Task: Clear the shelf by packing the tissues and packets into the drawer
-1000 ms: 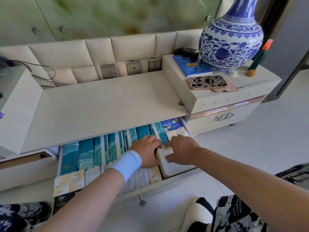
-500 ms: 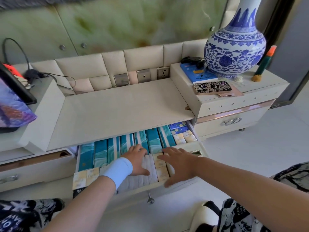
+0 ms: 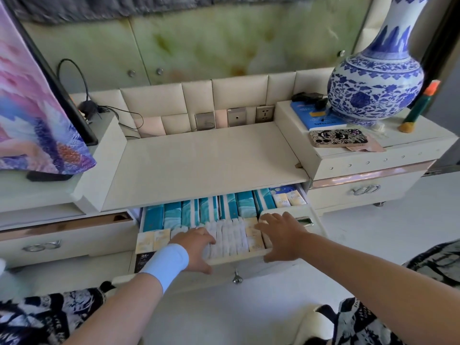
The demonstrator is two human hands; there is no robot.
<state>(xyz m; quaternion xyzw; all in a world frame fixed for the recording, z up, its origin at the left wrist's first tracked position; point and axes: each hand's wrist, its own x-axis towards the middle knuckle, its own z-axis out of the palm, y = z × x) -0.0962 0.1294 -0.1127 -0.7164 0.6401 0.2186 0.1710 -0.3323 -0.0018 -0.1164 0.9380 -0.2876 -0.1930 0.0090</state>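
Resting left hand [image 3: 196, 247]: fingers lie loosely on the white packets [image 3: 230, 236], thumb below the drawer [image 3: 239, 257] front rim, gripping nothing; pale wristband [image 3: 166, 265]
Right hand [image 3: 281, 235]: flat, fingers spread over the drawer's right end
Tissues [image 3: 206, 212]: teal packs upright along the drawer's back
Writing: print on the yellow packets [image 3: 288, 199], too small to read
Around: shelf [image 3: 204, 158] overhanging the drawer; blue-and-white vase [image 3: 375, 88] at right
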